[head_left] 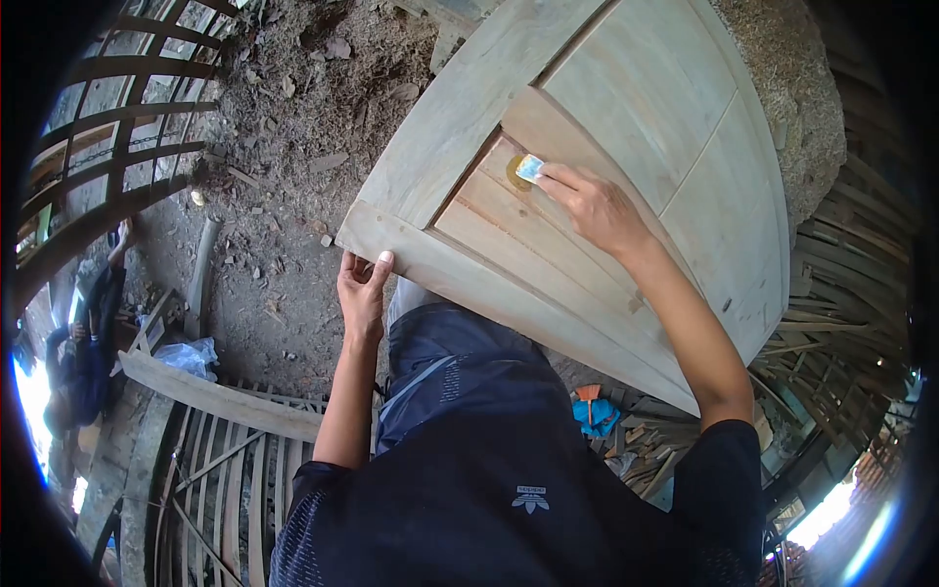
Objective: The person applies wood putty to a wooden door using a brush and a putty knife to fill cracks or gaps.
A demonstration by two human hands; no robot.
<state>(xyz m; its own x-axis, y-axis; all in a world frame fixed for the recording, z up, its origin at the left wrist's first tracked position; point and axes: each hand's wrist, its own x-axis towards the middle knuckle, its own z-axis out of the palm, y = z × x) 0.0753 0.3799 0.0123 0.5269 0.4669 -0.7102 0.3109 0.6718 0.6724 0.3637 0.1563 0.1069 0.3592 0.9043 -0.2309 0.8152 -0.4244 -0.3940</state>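
Observation:
A large pale wooden panel door (430, 161) with recessed panels lies in front of me. My right hand (597, 208) pinches a small white and light-blue piece (530, 168) against a recessed panel. Under and beside that piece is a round brownish-yellow spot (515, 174) on the wood. My left hand (364, 293) grips the door's near left corner, thumb on top and fingers at the edge, partly hidden below it.
Dirt and wood shavings (293, 127) cover the ground at the left. A long plank (225, 396) and a clear plastic bag (189, 357) are at lower left. A person (88, 342) is at far left. An orange brush (588, 392) and blue item (599, 419) lie below the door.

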